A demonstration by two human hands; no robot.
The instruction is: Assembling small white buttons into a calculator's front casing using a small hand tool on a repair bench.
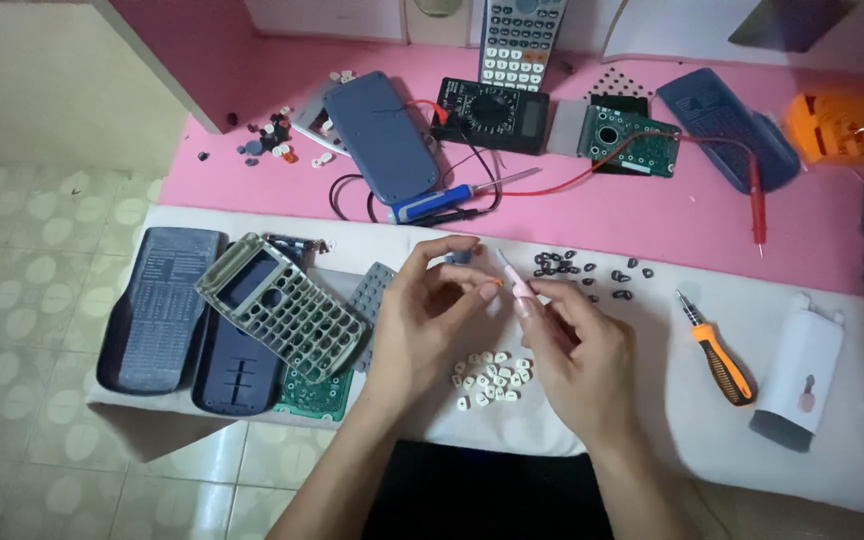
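Note:
My left hand (430,315) pinches a small orange key cap (492,288) between thumb and fingertips, above the white cloth (652,400). My right hand (577,350) holds a thin pink-and-white brush tool (512,277), its tip pointing up-left at the key cap. Just below both hands lies a pile of several white key caps (490,378). A scatter of several dark key caps (582,270) sits just beyond the right hand.
A grey calculator front frame (282,305) lies on blue shells and a green board at the left. An orange screwdriver (717,350) and a white bottle (800,375) lie at right. On the pink desk are a multimeter (492,112), a circuit board (630,138), a calculator and cases.

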